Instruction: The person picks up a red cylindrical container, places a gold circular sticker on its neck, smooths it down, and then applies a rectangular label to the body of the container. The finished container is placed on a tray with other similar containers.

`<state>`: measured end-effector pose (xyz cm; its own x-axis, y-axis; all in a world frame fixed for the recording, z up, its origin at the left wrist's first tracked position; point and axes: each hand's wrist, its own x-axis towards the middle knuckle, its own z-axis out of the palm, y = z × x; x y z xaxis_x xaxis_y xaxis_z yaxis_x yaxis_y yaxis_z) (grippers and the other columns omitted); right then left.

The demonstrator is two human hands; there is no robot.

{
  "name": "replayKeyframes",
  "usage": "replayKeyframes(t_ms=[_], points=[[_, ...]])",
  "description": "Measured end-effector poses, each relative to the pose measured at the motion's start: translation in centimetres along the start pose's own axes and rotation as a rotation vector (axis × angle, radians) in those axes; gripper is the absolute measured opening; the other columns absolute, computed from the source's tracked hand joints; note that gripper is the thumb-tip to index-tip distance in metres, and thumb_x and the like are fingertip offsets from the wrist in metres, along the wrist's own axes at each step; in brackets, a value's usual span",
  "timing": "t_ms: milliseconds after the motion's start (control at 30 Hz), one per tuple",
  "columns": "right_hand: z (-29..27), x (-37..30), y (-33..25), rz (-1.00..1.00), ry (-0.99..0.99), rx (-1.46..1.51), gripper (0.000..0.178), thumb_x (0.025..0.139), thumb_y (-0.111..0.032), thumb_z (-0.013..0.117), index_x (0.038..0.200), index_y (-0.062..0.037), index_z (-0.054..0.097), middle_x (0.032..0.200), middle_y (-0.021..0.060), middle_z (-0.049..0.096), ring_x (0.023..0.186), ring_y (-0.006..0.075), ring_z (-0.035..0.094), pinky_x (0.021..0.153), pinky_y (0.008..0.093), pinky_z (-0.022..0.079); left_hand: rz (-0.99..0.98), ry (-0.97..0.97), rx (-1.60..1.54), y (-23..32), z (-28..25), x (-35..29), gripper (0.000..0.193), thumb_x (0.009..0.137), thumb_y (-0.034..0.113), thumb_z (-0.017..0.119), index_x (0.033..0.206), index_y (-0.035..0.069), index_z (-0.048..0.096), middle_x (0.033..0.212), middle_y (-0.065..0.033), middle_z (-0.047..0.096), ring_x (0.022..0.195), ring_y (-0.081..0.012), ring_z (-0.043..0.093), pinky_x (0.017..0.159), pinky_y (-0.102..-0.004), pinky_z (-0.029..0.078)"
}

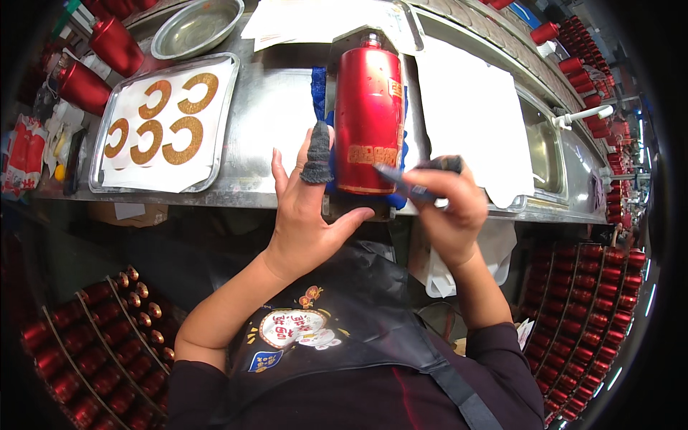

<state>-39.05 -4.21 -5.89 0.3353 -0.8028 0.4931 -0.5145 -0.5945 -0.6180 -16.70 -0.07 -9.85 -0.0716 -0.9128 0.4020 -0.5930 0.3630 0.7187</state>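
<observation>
A shiny red bottle (369, 107) lies on its side on a blue cloth (319, 89) on the steel bench, with gold lettering near its lower end. My left hand (308, 215) rests spread beside the bottle's lower left, thumb under its base; a grey knitted cot covers the middle finger. My right hand (448, 208) grips a dark blue tool (405, 186) whose tip touches the bottle's gold lettering.
A metal tray (115, 118) holding several gold C-shaped decals on white paper lies at left. A steel bowl (197, 29) and red bottles (115, 46) stand behind it. White paper sheets (469, 107) cover the bench at right. Racks of red bottles (93, 344) flank my lap.
</observation>
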Motion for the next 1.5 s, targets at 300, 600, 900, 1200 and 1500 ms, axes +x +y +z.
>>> replayKeyframes(t_ms=[300, 600, 900, 1200, 1500], points=[[2.6, 7.6, 4.5, 0.120, 0.033, 0.320, 0.022, 0.088, -0.016, 0.078, 0.096, -0.0001, 0.066, 0.080, 0.0012, 0.063, 0.075, 0.0083, 0.056, 0.069, 0.0251, 0.047, 0.111, -0.022, 0.270, 1.0, 2.1, 3.1, 0.101, 0.066, 0.027, 0.091, 0.150, 0.004, 0.040, 0.154, -0.0225, 0.041, 0.146, -0.0387, 0.036, 0.113, -0.0728, 0.008], [1.1, 6.1, 0.5, -0.672, 0.033, 0.261, 0.035, 0.065, 0.005, 0.077, 0.097, -0.0085, 0.073, 0.080, 0.0065, 0.067, 0.066, 0.0239, 0.062, 0.060, 0.0314, 0.049, 0.045, -0.102, 0.184, -0.1, 1.2, 3.0, 0.101, 0.072, 0.040, 0.088, 0.154, 0.007, 0.039, 0.159, -0.0215, 0.035, 0.147, -0.0381, 0.033, 0.120, -0.0559, 0.018], [1.8, 8.8, 3.8, -0.513, 0.064, 0.137, 0.022, 0.078, 0.005, 0.074, 0.098, -0.0039, 0.070, 0.090, 0.0128, 0.072, 0.079, 0.0223, 0.070, 0.072, 0.0324, 0.056, 0.160, -0.074, 0.270, -1.4, 0.3, 2.6, 0.110, 0.075, 0.044, 0.085, 0.158, 0.002, 0.027, 0.163, -0.0207, 0.027, 0.149, -0.0390, 0.031, 0.122, -0.0602, 0.004], [1.4, 9.8, 2.4, -0.565, 0.167, -0.058, 0.027, 0.072, 0.003, 0.079, 0.097, -0.0042, 0.072, 0.076, 0.0069, 0.063, 0.072, 0.0231, 0.062, 0.063, 0.0315, 0.050, -0.006, -0.148, 0.141, -2.3, 0.4, 2.4, 0.102, 0.074, 0.041, 0.084, 0.154, 0.003, 0.033, 0.155, -0.0260, 0.038, 0.152, -0.0388, 0.025, 0.117, -0.0688, -0.002], [4.1, -4.3, 3.5, 0.675, 0.351, 0.591, 0.012, 0.094, -0.011, 0.072, 0.095, -0.0022, 0.064, 0.084, -0.0018, 0.065, 0.072, 0.0055, 0.055, 0.063, 0.0220, 0.046, 0.060, -0.132, 0.239, -1.7, 0.5, 2.1, 0.084, 0.073, 0.033, 0.087, 0.143, 0.006, 0.050, 0.153, -0.0288, 0.040, 0.149, -0.0473, 0.025, 0.115, -0.0695, 0.005]])
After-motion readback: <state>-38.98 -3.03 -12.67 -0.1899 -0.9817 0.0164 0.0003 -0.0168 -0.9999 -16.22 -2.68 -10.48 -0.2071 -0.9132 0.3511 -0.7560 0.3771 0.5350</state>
